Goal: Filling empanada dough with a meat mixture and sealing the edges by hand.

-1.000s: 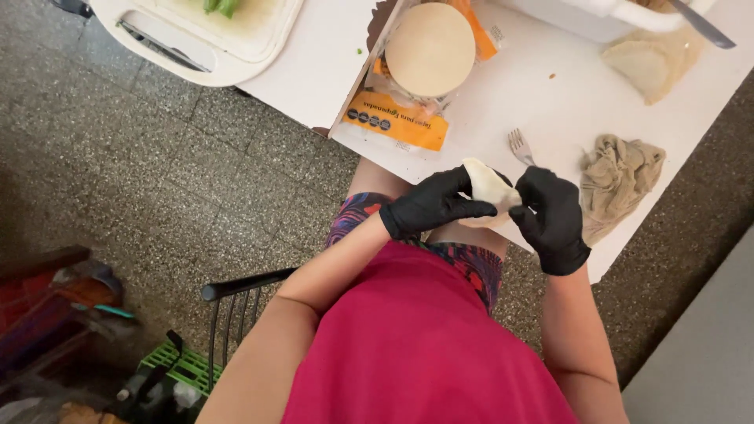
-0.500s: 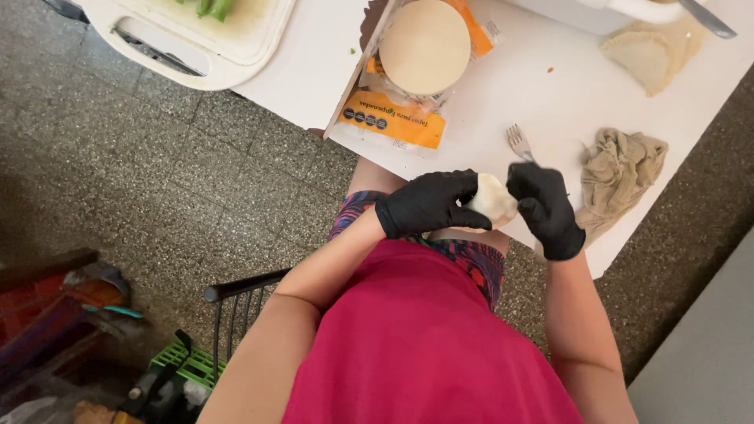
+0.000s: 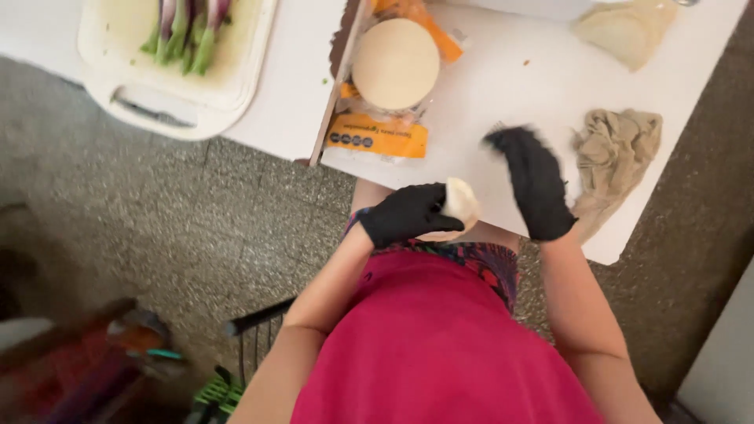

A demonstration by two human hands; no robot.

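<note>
The left hand [image 3: 408, 213], in a black glove, is curled around a pale folded dough piece [image 3: 458, 206] and holds it just off the near edge of the surface [image 3: 510, 86], above the person's lap. The right hand [image 3: 534, 180], also gloved in black, reaches over the surface with fingers stretched forward; it is blurred, and whether it grips anything cannot be told.

Just right of that hand lies a crumpled beige cloth [image 3: 616, 153]. Ahead of the left hand sits an orange packet [image 3: 377, 135] with a stack of round dough discs [image 3: 395, 63] on it. At the far right lies another flat dough sheet [image 3: 624, 31]. To the left a white cutting board [image 3: 188, 94] carries green and purple stalks [image 3: 184, 27].

The surface is white. Below it the floor [image 3: 157, 228] is grey speckled stone, with a blurred green basket [image 3: 224, 391] at bottom left.
</note>
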